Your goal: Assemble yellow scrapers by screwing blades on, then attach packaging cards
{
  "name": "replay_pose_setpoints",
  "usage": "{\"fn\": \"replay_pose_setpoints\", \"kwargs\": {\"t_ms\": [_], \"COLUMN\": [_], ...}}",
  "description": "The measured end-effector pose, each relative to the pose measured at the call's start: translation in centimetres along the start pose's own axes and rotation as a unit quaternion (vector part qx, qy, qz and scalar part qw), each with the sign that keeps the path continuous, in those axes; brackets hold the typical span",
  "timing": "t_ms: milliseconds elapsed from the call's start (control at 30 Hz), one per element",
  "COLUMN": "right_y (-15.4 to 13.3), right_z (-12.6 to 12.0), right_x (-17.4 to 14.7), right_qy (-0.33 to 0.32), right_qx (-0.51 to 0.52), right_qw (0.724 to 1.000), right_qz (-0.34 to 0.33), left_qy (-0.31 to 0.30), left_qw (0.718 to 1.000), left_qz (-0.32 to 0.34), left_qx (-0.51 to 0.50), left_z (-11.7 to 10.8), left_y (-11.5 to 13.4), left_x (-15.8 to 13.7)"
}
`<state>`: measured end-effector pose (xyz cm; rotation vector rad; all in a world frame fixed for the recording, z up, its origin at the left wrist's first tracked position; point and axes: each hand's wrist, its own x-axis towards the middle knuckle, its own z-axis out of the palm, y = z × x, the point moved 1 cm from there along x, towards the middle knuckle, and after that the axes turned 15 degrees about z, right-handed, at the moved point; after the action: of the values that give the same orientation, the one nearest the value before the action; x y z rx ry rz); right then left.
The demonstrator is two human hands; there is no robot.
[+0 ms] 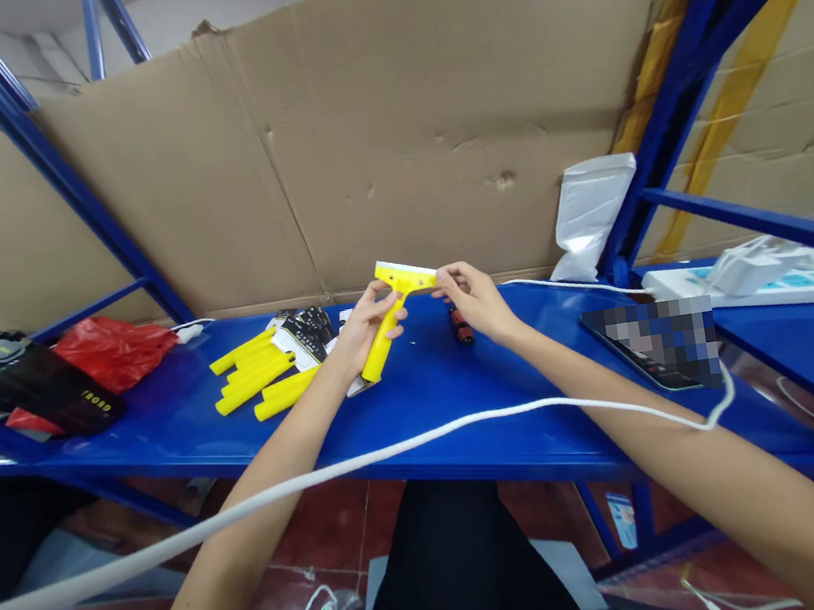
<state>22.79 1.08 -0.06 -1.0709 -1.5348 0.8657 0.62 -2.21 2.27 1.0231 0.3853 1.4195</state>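
Note:
A yellow scraper with a wide head and a pale edge strip is held tilted above the blue tabletop. My left hand is wrapped round its handle just below the head. With thumb and fingers, my right hand pinches the right end of the head. Under the right hand lies a small red and black object, partly hidden, its kind unclear. Left of my left hand lie several more yellow-handled scrapers in a pile, their heads in black and white packaging.
A white cable runs across the front, over my right forearm. To the right are a phone, a power strip and a white bag. A red plastic bag lies left. Cardboard stands behind, between blue posts.

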Motion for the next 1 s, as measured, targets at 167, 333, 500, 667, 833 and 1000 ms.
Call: {"fn": "replay_pose_setpoints", "kwargs": {"t_ms": [167, 333, 500, 667, 833, 1000], "right_y": [-0.1, 0.3, 0.5, 0.5, 0.6, 0.6], "right_z": [0.7, 2.2, 3.2, 3.9, 4.5, 4.5], "right_x": [-1.4, -3.0, -2.9, -2.3, -2.3, -2.5], "right_qy": [-0.038, -0.134, -0.134, -0.117, -0.111, -0.134], "right_qx": [-0.318, -0.445, -0.480, -0.484, -0.484, -0.486], "right_qw": [0.941, 0.875, 0.859, 0.862, 0.864, 0.858], "right_qz": [-0.114, -0.135, -0.114, -0.090, -0.082, -0.098], "left_qy": [0.017, 0.000, -0.017, -0.025, -0.038, -0.046], "left_qw": [0.998, 0.997, 0.999, 1.000, 0.999, 0.999], "left_qz": [0.033, 0.037, 0.030, 0.014, 0.017, 0.019], "left_qx": [-0.058, -0.065, -0.032, -0.003, 0.003, -0.002], "left_z": [0.1, 0.2, 0.7, 1.4, 1.5, 1.1], "left_y": [1.5, 1.9, 1.6, 1.5, 1.4, 1.1], "left_x": [0.0, -0.3, -0.5, -0.8, -0.8, -0.7]}}
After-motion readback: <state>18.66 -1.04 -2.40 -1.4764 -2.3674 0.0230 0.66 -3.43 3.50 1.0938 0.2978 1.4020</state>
